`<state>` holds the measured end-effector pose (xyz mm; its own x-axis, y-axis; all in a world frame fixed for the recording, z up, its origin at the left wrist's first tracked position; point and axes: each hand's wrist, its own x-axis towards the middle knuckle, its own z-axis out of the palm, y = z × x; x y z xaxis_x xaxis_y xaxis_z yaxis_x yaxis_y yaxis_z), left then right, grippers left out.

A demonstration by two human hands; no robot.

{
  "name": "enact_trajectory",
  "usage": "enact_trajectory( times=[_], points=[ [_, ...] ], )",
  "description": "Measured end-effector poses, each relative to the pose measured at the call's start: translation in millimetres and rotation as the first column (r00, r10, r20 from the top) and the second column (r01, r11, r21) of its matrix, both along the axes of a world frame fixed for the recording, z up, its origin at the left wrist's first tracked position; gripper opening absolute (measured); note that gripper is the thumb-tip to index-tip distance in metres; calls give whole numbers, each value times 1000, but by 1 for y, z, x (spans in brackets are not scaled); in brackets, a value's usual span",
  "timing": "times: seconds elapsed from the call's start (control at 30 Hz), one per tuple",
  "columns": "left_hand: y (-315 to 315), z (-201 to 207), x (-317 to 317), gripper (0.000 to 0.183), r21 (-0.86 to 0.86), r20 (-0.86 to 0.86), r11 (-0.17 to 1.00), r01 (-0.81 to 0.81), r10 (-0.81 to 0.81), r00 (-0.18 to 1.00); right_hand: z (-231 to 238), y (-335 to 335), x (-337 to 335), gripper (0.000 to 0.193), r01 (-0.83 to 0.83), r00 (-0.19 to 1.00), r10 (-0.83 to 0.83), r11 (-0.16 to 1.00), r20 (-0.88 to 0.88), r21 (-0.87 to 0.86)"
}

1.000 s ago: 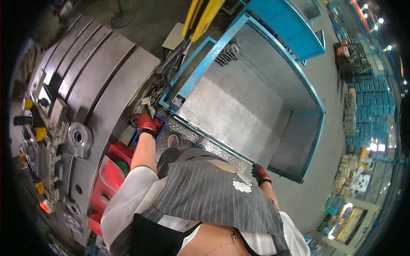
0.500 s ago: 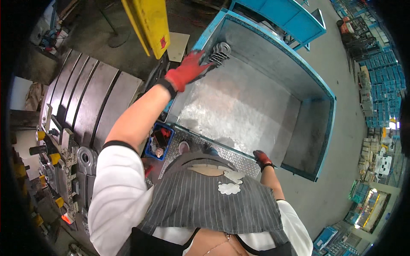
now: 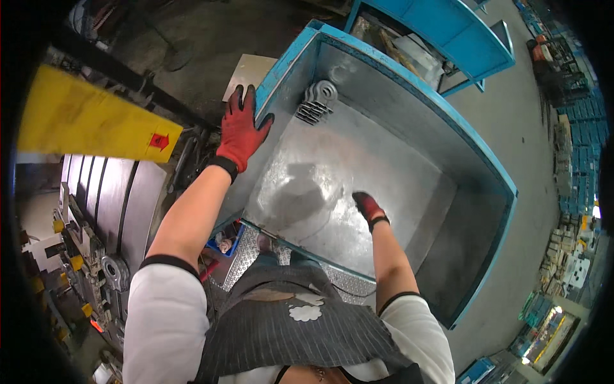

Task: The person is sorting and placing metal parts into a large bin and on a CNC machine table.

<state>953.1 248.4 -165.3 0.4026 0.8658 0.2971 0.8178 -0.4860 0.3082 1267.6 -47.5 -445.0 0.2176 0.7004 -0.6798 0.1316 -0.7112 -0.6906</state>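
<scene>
A large blue-rimmed metal bin [image 3: 409,66] lies in front of me. Grey metal parts with round ring ends [image 3: 318,99] are stacked in its far left corner. My left hand [image 3: 242,131], in a red glove with black fingertips, rests at the bin's left rim with fingers spread and nothing held. Over the bin floor is my right hand [image 3: 368,206], in a similar glove. Its fingers point away and down, and their tips are too small and dark to read. I see nothing sticking out of it.
A yellow beam [image 3: 96,121] juts in at the left, above a slotted metal machine table [image 3: 109,192]. A blue crate [image 3: 225,243] sits by my feet on a chequered metal step [image 3: 240,262]. Another blue cart [image 3: 441,38] stands beyond the bin.
My left hand has left the metal parts for the bin's left rim. My right hand has moved from the near rim to over the bin floor. The yellow beam has shifted left and nearer.
</scene>
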Motion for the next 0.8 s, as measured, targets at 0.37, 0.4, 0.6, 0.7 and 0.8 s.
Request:
enact_trajectory(
  times=[0.37,0.4,0.6,0.7,0.8],
  points=[
    [2,-2,-6,78,-165,-39,983,-79,73,997,-7,379,-9,50,-349,707,108,913,699,212],
    [-1,-4,-12,79,-194,-60,974,-122,112,992,-4,393,-23,52,-320,721,132,934,681,157],
    [-1,6,-11,81,-231,-116,961,-149,125,985,-40,414,-41,60,-242,733,120,966,669,92],
    [14,4,7,82,-218,-66,975,-30,16,998,-91,405,4,63,-326,569,145,943,809,61],
    [4,2,-4,82,-205,-100,974,-92,73,992,-51,376,-54,64,-335,754,93,906,650,259]
  ],
)
